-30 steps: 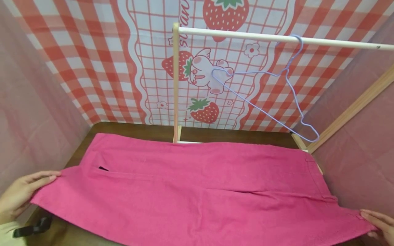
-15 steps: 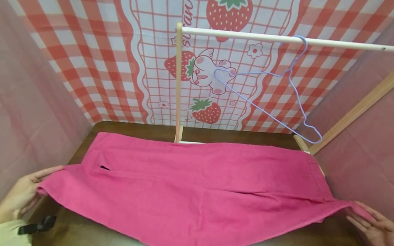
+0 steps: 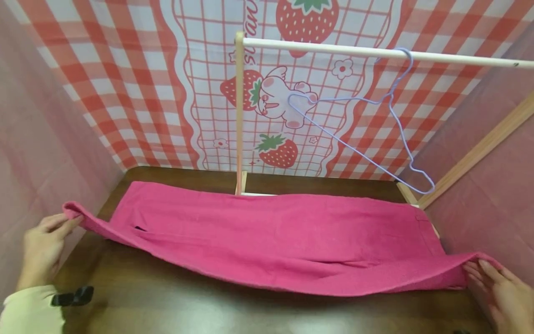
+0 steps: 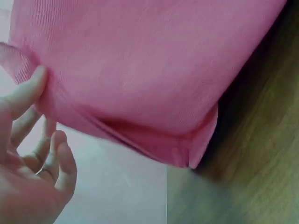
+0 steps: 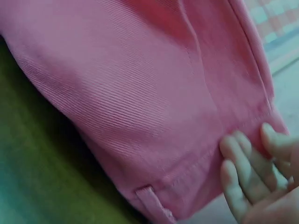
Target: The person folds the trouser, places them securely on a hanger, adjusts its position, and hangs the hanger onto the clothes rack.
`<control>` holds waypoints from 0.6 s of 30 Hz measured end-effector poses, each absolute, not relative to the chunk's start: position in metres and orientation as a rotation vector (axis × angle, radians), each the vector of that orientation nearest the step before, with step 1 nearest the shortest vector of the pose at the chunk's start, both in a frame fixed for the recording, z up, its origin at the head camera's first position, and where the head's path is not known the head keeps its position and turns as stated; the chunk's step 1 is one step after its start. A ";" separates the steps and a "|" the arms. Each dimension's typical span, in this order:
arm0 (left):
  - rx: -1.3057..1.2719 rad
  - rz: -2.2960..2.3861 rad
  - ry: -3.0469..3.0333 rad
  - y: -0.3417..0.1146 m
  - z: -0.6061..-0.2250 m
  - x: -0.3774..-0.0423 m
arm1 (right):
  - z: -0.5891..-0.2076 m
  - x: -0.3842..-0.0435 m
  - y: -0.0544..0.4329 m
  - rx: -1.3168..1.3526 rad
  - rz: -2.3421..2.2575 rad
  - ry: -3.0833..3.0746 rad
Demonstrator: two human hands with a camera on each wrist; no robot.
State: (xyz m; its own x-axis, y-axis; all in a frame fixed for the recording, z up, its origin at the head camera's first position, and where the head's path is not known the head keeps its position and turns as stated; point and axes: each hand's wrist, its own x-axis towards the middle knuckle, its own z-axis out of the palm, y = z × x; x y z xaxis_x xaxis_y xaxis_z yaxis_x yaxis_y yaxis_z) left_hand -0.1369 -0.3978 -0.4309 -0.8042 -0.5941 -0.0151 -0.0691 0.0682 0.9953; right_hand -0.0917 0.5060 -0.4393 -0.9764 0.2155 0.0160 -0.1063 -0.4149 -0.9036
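Note:
Pink trousers (image 3: pixel 267 227) lie lengthwise across the table, waistband to the right and leg hems to the left. Their near side is lifted and folds back over the far side, sagging in the middle. At the left, my left hand (image 3: pixel 46 246) pinches the raised hem corner between thumb and fingers. The left wrist view shows the thumb pressed on the cloth (image 4: pixel 131 60), with the other fingers curled below. My right hand (image 3: pixel 505 287) grips the waistband corner at the other end. In the right wrist view a belt loop (image 5: pixel 154 205) shows on the waistband (image 5: pixel 196 177).
A wooden rack with a white rail (image 3: pixel 333 48) stands at the back of the brown table (image 3: pixel 200 306). From the rail hangs a lavender wire hanger (image 3: pixel 354 150). Behind is a strawberry-print checked cloth (image 3: pixel 137 83); pink curtains (image 3: pixel 46 116) close off both sides.
Both hands have raised the near edge of the trousers and carried it away from me, toward the far side. More of the tabletop shows in front.

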 end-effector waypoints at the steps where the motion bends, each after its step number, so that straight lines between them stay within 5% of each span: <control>1: 0.726 -1.739 -1.974 -0.395 -0.427 -0.139 | -0.439 -0.095 0.507 -0.194 2.471 -1.558; 18: 0.909 -1.283 -2.395 -0.383 -0.410 -0.216 | -0.393 -0.209 0.482 -0.782 2.084 -1.751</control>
State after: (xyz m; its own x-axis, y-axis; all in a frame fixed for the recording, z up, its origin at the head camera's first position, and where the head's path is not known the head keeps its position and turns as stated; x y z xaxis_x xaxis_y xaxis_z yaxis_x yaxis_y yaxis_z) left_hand -0.2160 -0.3832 -0.4097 -0.7646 -0.6425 -0.0505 -0.3981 0.4093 0.8210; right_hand -0.2091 0.4820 -0.3926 -0.8036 0.5577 -0.2080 0.1087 -0.2061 -0.9725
